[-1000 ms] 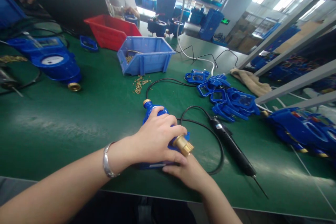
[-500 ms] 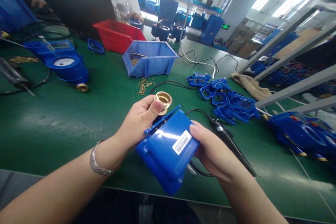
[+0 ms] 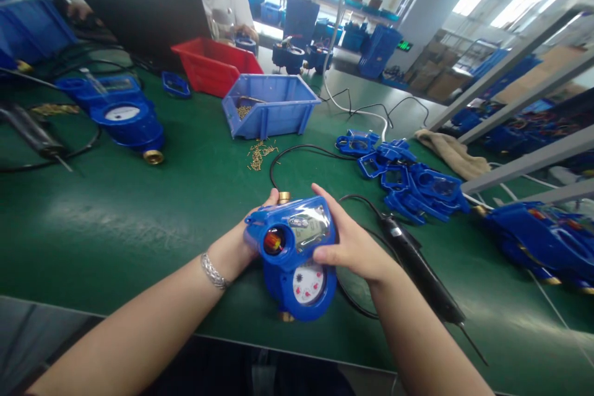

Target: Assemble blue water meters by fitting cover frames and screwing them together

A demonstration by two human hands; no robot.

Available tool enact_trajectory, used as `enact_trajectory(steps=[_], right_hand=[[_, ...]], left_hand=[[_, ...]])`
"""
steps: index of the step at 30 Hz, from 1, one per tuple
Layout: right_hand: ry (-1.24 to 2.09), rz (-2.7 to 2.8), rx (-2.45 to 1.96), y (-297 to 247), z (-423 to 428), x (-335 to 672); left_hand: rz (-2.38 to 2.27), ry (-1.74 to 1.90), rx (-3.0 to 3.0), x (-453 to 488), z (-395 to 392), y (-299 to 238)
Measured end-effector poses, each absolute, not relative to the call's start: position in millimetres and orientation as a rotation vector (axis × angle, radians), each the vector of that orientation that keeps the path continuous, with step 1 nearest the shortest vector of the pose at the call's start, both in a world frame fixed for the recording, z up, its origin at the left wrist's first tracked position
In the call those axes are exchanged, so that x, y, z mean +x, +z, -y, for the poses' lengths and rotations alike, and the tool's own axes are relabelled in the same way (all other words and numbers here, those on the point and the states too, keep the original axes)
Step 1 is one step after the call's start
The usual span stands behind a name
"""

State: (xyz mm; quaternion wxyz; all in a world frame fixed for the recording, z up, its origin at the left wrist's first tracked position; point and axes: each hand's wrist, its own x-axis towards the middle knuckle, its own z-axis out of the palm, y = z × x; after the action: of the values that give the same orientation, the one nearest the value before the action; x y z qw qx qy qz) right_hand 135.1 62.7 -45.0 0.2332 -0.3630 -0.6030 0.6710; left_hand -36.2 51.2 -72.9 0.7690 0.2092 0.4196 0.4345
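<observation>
A blue water meter [image 3: 297,253] with a clear display window, a white dial and brass ends is face up over the green mat, close to the front edge. My left hand [image 3: 245,238] grips its left side, fingers wrapped behind it. My right hand [image 3: 352,241] holds its right side, thumb across the display cover. A black electric screwdriver [image 3: 417,269] with its cable lies just right of my right hand.
A blue bin [image 3: 269,105] of brass screws and loose screws [image 3: 260,153] sit behind the meter. A red bin [image 3: 213,65], another meter [image 3: 123,114], blue covers [image 3: 403,173], a cloth [image 3: 452,151] and a person's hands [image 3: 245,31] lie farther off.
The meter was lifted off the mat, shown with its labelled back up, then turned over so its dial and display face up. Both hands shifted to its sides.
</observation>
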Motion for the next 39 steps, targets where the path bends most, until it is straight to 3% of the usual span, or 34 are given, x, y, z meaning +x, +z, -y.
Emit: enact_trajectory(steps=[9,17,23,28,35,39], right_hand=[[1.693,1.479,-0.871,-79,-59,122],[1.515,1.346,-1.083,-85,-57,110],[1.451,1.328,-1.151,-86,-52,110],[1.501,1.102,-1.046,-89,-49,107],[1.524,0.906,-0.998,-87,-50,102],[1.543,0.879,-1.014,-85,-50,103]], left_hand=[[-1.029,0.939,0.464,-52,-69,-100],[-1.302,1.317,0.396,-74,-41,-112],[-1.067,1.221,0.368,-45,17,-104],[-0.891,1.234,0.322,-40,14,-109],[-1.005,1.409,0.373,-43,12,-121],[-0.848,1.281,0.624,-48,16,-133]])
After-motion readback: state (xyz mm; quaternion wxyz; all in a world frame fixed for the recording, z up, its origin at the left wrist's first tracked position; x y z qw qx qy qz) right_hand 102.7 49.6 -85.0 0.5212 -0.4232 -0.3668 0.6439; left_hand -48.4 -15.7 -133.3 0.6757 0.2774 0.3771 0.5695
